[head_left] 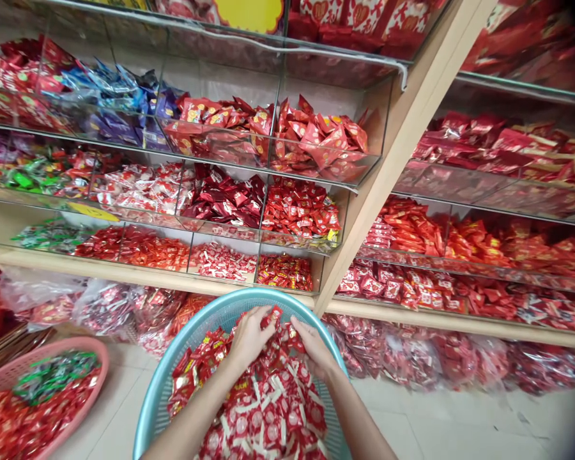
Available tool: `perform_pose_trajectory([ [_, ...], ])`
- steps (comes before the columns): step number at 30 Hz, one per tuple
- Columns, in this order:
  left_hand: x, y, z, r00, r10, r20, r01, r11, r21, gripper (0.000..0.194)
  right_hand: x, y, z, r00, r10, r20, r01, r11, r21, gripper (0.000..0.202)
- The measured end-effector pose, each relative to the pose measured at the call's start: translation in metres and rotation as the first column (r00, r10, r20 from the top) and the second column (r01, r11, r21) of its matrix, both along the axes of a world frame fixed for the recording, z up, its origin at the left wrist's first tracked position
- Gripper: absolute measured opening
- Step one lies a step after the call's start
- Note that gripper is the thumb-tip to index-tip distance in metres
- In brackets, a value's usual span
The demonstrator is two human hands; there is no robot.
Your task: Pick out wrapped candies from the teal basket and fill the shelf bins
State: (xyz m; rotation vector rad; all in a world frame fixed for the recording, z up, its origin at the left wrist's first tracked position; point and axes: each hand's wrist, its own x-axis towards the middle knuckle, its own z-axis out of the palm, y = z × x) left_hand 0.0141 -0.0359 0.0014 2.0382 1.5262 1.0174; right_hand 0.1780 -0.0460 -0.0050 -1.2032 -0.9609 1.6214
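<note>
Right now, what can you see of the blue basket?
The basket is light blue, roundish, and looks plastic, with a smooth rim and tiny holes in its wall. It's in front of the shelves, its near side out of view. Red, white and yellow packets lie inside, and the left hand and right hand reach in among them.

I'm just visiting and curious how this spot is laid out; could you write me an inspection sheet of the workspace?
Surface: pale tiled floor, dark specks at right.
Main things: blue basket of red wrapped packets.
Clutter: pink basket at left; plastic bags beneath shelves.
Hands: left hand and right hand among the packets; right grip unclear, left fingertips at one packet.
Cables: nothing seen for certain; pale strip on upper shelf edge.
Surroundings: compartments of colourful packets.
</note>
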Motion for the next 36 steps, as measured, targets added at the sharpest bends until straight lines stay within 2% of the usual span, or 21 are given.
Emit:
perform_pose_trajectory([
  [3, -0.002, 0.0, -0.004, 0.992, 0.044, -0.117, -0.037, 0.997, 0.064, 0.03, 0.006, 0.004, 0.001, 0.996, -0.06, -0.064, 0.062, 0.998, 0.02, 0.039],
  [9, 0.013, -0.01, -0.016, 0.921, -0.094, -0.377, 0.15, 0.981, 0.122, 0.02, 0.01, 0.006, 0.0, 0.992, -0.084, -0.098, 0.089, 0.995, 0.048, 0.036],
  [14, 0.016, -0.01, -0.015, 0.89, -0.137, -0.435, 0.209, 0.97, 0.123, 0.018, 0.01, 0.005, 0.001, 0.993, -0.093, -0.078, 0.096, 0.995, 0.031, 0.037],
  [17, 0.013, -0.012, -0.006, 0.899, -0.174, -0.401, 0.218, 0.974, 0.066, 0.021, 0.011, 0.004, 0.001, 0.993, -0.083, -0.079, 0.086, 0.996, 0.037, 0.036],
  [20, 0.01, -0.021, 0.0, 0.846, -0.341, -0.41, 0.344, 0.937, -0.07, 0.015, 0.012, 0.005, -0.002, 0.993, -0.085, -0.08, 0.089, 0.995, 0.043, 0.035],
  [23, 0.012, -0.033, -0.003, 0.765, -0.452, -0.459, 0.416, 0.891, -0.184, 0.012, 0.012, 0.007, -0.003, 0.993, -0.094, -0.075, 0.098, 0.994, 0.048, 0.035],
  [26, 0.014, -0.037, -0.008, 0.739, -0.474, -0.479, 0.421, 0.88, -0.222, 0.008, 0.011, 0.006, -0.002, 0.994, -0.092, -0.066, 0.096, 0.994, 0.05, 0.034],
  [28, 0.015, -0.035, -0.008, 0.76, -0.467, -0.453, 0.417, 0.884, -0.212, 0.005, 0.011, 0.005, -0.001, 0.994, -0.089, -0.059, 0.092, 0.994, 0.051, 0.033],
  [31, 0.01, -0.027, -0.003, 0.839, -0.43, -0.332, 0.384, 0.902, -0.197, 0.007, 0.011, 0.005, 0.0, 0.995, -0.081, -0.062, 0.084, 0.995, 0.047, 0.034],
  [34, 0.001, -0.016, 0.006, 0.931, -0.308, -0.195, 0.287, 0.949, -0.132, 0.014, 0.011, 0.005, 0.001, 0.994, -0.08, -0.071, 0.082, 0.996, 0.039, 0.037],
  [36, -0.006, -0.01, 0.009, 0.959, -0.202, -0.2, 0.202, 0.979, -0.022, 0.018, 0.01, 0.005, 0.001, 0.994, -0.08, -0.072, 0.083, 0.996, 0.041, 0.038],
])
